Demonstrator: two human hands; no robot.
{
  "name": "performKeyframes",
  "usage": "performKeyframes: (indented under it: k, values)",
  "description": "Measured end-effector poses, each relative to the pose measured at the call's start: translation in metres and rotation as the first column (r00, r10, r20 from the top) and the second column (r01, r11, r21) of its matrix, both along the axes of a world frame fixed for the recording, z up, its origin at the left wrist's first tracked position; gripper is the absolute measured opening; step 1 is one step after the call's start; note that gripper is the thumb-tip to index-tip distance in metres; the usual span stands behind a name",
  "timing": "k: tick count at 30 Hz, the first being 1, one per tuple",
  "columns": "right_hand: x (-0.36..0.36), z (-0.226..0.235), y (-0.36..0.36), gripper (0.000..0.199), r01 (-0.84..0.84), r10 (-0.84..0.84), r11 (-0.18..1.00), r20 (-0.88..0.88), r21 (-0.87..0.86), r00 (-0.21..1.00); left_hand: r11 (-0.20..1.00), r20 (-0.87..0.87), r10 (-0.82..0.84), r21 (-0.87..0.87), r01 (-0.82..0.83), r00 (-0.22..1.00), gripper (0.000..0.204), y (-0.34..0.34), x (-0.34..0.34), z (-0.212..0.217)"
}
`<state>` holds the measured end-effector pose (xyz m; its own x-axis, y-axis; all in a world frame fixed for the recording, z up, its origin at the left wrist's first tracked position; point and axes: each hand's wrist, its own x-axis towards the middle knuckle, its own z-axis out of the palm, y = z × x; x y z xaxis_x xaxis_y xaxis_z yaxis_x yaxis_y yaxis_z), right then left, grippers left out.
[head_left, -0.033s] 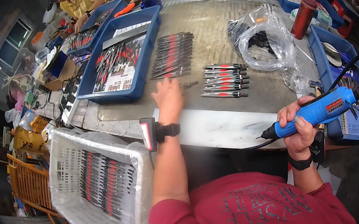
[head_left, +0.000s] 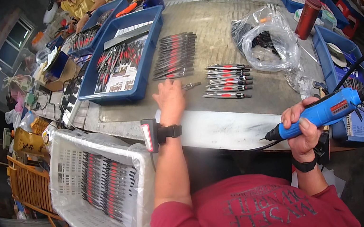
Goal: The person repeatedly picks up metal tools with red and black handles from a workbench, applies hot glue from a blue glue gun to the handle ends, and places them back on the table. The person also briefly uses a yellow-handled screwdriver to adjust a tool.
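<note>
My right hand (head_left: 302, 129) grips a blue electric screwdriver (head_left: 324, 114), its bit pointing left over the near table edge. My left hand (head_left: 170, 98) reaches forward onto the table, its fingers closed around a pen (head_left: 192, 85) whose end sticks out to the right. The palm hides the rest of that pen. Just beyond this hand lies a stack of dark and red pens (head_left: 175, 57). To its right, several assembled pens (head_left: 227, 82) with red grips lie in a row. A white sheet (head_left: 223, 128) lies along the near edge.
A blue tray (head_left: 133, 93) of pen parts stands at the left. A white lined crate (head_left: 76, 217) holding rows of pens sits at lower left. Plastic bags (head_left: 266, 44), a red-brown cylinder (head_left: 308, 18) and a blue bin (head_left: 357, 137) are at right. Another person (head_left: 84, 4) sits at far left.
</note>
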<state>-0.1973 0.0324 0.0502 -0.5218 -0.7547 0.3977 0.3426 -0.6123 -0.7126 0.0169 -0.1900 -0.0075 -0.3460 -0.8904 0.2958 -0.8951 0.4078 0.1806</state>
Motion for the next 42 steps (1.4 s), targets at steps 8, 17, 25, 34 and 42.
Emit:
performKeyframes:
  k: [8,17,25,34,42]
  values:
    - [0.0,0.002,0.002,0.049,-0.014,0.014,1.0,0.015,-0.002,1.0,0.993,-0.19,-0.111,-0.06,0.101,0.975,0.014,0.027,-0.012,0.024]
    - [0.0,0.0,-0.003,0.051,-0.025,0.025,0.999,0.019,-0.032,0.999,0.576,-0.73,0.319,0.656,0.488,0.605,0.019,0.147,-0.026,0.036]
    - [0.006,0.001,-0.006,0.044,-0.024,0.024,0.998,-0.005,-0.05,1.0,0.346,-0.634,0.492,0.771,0.535,0.596,0.018,0.186,-0.012,0.018]
    - [0.02,0.004,-0.009,0.045,-0.064,0.064,0.998,0.008,-0.025,0.998,0.245,-0.574,0.66,0.774,0.584,0.485,0.021,0.191,-0.017,0.008]
    - [0.033,0.005,-0.018,0.047,-0.098,0.098,0.995,-0.031,0.012,0.995,0.2,-0.564,0.701,0.743,0.638,0.436,0.022,0.188,-0.017,0.007]
